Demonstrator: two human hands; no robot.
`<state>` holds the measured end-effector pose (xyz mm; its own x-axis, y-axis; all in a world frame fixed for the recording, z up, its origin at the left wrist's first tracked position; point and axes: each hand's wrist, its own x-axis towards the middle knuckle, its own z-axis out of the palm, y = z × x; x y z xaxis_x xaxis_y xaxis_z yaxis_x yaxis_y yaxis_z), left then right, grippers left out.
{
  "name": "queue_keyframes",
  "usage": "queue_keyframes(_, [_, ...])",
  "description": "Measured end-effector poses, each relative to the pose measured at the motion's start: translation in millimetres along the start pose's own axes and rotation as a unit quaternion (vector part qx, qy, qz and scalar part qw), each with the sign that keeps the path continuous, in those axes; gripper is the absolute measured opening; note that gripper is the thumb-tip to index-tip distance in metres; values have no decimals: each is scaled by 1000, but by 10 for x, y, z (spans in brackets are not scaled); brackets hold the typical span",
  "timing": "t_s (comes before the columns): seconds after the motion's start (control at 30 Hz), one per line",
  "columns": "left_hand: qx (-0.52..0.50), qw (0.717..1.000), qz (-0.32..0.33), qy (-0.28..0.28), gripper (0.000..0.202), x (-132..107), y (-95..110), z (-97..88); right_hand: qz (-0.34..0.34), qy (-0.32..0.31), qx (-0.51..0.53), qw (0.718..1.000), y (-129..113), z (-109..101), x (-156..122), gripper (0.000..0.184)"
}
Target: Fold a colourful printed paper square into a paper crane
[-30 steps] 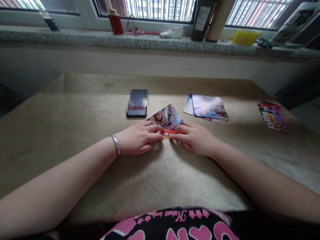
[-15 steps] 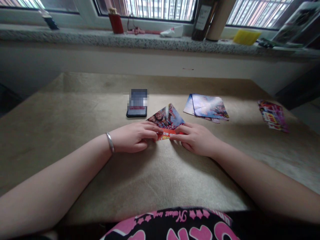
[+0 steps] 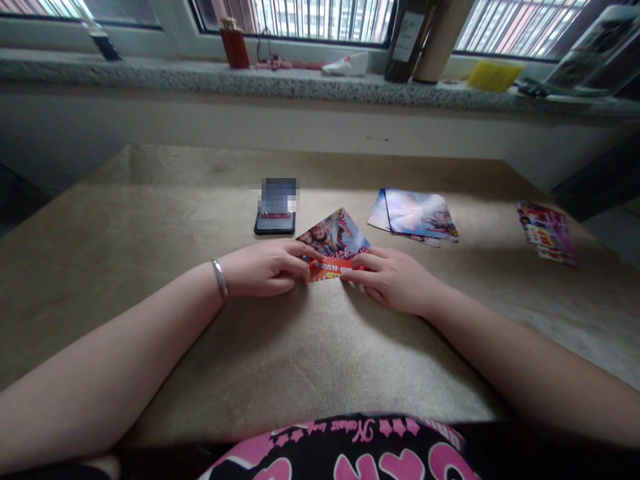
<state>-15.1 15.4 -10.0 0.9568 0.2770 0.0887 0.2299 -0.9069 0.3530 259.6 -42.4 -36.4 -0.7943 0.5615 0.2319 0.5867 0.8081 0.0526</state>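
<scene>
A colourful printed sheet (image 3: 334, 240) lies on the tan table (image 3: 150, 220), folded to a point that faces away from me, with a red strip along its near edge. My left hand (image 3: 267, 268) pinches the left end of that near edge with curled fingers. My right hand (image 3: 393, 278) presses its fingertips on the right end of the same edge. A silver bangle (image 3: 219, 279) sits on my left wrist.
A dark phone (image 3: 275, 212) lies just beyond the sheet. A small stack of printed sheets (image 3: 415, 215) rests to the right, and another flyer (image 3: 545, 230) lies near the table's right edge. The window sill (image 3: 300, 80) behind carries a red cup, a bottle and a yellow item.
My left hand slid leftward along the sheet's near edge, baring more of the red strip. My right hand stayed almost still.
</scene>
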Motion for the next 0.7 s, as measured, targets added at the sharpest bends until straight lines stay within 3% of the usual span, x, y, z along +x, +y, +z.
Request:
queue_keyframes(0.27, [-16,1000,12,6,24,9,26,-10,3,-17,-9,1000,-17,-17,24,33])
queue_keyframes(0.43, [14,1000,2,14,34,23,43,26,9,-27,-1,1000,-59,-17,79,38])
queue_keyframes(0.7, [-6,1000,4,28,27,7,-1,54,32,-34,24,999,-63,-66,84,39])
